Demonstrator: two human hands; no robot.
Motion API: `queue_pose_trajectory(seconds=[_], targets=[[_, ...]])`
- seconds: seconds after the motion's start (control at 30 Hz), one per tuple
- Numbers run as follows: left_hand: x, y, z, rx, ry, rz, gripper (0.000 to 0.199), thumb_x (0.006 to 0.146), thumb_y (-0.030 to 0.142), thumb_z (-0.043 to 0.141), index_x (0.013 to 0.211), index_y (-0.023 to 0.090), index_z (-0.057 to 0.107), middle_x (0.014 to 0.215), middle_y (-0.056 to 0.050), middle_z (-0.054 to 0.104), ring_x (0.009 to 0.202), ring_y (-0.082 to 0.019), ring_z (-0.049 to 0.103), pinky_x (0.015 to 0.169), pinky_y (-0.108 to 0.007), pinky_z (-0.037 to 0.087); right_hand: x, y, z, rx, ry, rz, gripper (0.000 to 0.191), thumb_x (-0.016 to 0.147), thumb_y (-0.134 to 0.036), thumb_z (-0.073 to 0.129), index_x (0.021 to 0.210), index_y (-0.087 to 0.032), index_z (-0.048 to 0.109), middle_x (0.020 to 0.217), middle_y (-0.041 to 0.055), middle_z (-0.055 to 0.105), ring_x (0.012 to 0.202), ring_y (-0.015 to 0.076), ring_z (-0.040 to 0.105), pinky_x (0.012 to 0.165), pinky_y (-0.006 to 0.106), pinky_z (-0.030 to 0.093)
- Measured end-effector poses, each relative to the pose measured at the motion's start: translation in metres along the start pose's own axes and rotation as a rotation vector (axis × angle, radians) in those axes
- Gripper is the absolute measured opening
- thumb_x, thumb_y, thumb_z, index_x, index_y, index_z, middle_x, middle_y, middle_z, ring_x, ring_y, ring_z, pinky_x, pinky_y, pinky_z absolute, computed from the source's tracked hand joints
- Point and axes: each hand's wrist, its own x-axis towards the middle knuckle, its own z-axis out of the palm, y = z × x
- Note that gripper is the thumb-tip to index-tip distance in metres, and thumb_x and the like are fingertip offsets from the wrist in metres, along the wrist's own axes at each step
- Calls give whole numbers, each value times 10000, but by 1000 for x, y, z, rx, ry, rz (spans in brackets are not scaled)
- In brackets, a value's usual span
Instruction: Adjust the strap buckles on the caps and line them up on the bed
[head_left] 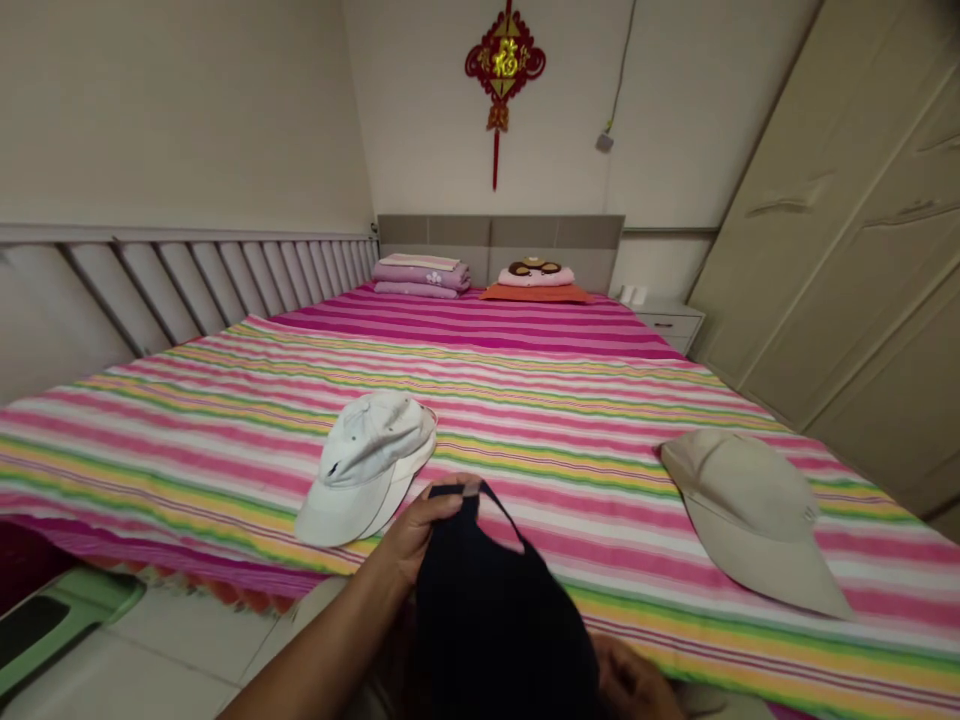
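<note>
A black cap [499, 610] is held up at the bottom centre, its back strap and opening at the top. My left hand [420, 525] pinches the strap end between thumb and fingers. At the cap's lower right edge is my right hand [630, 675], its fingers curled against the fabric and partly blurred. To the left, white caps [371, 455] lie stacked on the striped bedspread [555, 460], brims pointing toward the lower left. A beige cap [750, 500] rests on the right side, its brim toward the lower right.
Folded purple bedding [420, 275] and an orange-and-pink pile [536, 285] sit by the headboard [499, 240]. A slatted rail [202, 280] runs along the left. A green stool [71, 610] stands at lower left, a nightstand [667, 320] and wardrobe [847, 230] at right.
</note>
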Motion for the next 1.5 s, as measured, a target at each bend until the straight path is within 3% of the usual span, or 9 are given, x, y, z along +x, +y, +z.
queue_pose_trajectory(seconds=[0.13, 0.23, 0.3, 0.4, 0.57, 0.73, 1.07, 1.23, 1.5], targets=[[-8, -13, 19, 204, -66, -103, 270, 525, 112, 714, 791, 103, 676, 639, -34, 659, 539, -110, 584, 525, -196, 453, 8, -75, -8, -69, 113, -104, 301, 686, -481, 589, 723, -186, 641, 668, 42, 619, 661, 194, 562, 677, 318, 440], [-8, -19, 32, 228, -115, -140, 288, 518, 91, 703, 805, 102, 683, 692, -52, 680, 597, -128, 606, 594, -218, 465, 9, -120, 15, 4, -150, -118, 310, 719, -453, 580, 870, -185, 618, 822, 48, 634, 752, 170, 557, 758, 299, 414], [-9, -20, 34, 204, -154, -165, 345, 481, 80, 700, 826, 97, 684, 729, -70, 689, 624, -147, 615, 621, -236, 465, 10, -130, 33, 128, -228, -83, 284, 716, -452, 588, 756, -171, 579, 634, 0, 581, 546, 110, 492, 575, 238, 402], [-11, -21, 31, 169, -180, -190, 363, 480, 103, 698, 842, 85, 686, 763, -95, 692, 635, -162, 617, 641, -256, 456, 12, -126, 49, 288, -192, -59, 322, 726, -445, 585, 607, -172, 463, 420, -63, 426, 397, 65, 334, 426, 192, 267], [-12, -29, 29, 180, -77, -145, 240, 497, 149, 741, 725, 96, 691, 616, -51, 666, 549, -124, 582, 590, -224, 424, 12, -120, 52, 380, -217, -57, 300, 743, -418, 581, 636, -181, 432, 385, -89, 352, 376, 56, 255, 409, 189, 203], [-9, -37, 28, 164, -193, -231, 201, 570, 188, 708, 738, 83, 678, 640, -85, 664, 568, -158, 590, 612, -270, 423, 13, -128, 53, 391, -187, -62, 314, 759, -437, 555, 638, -190, 402, 390, -90, 346, 388, 62, 255, 425, 197, 206], [-10, -34, 23, 136, -94, -212, 244, 484, 150, 746, 708, 102, 663, 595, -25, 631, 526, -109, 560, 576, -224, 410, 19, -123, 53, 330, -140, -52, 293, 740, -408, 566, 643, -188, 398, 430, -101, 310, 386, 48, 182, 415, 194, 150], [-7, -39, 22, 148, -192, -287, 189, 596, 249, 716, 668, 85, 653, 584, -47, 624, 528, -108, 563, 591, -231, 419, 25, -127, 51, 264, -116, -89, 326, 702, -443, 600, 645, -179, 419, 458, -85, 338, 420, 55, 225, 427, 192, 165], [-8, -47, 25, 142, -113, -226, 324, 401, 253, 806, 637, 98, 648, 529, -15, 607, 428, -82, 513, 454, -188, 373, 26, -118, 52, 227, -320, -10, 366, 703, -490, 577, 597, -179, 415, 427, -100, 266, 390, 47, 182, 393, 206, 125]])
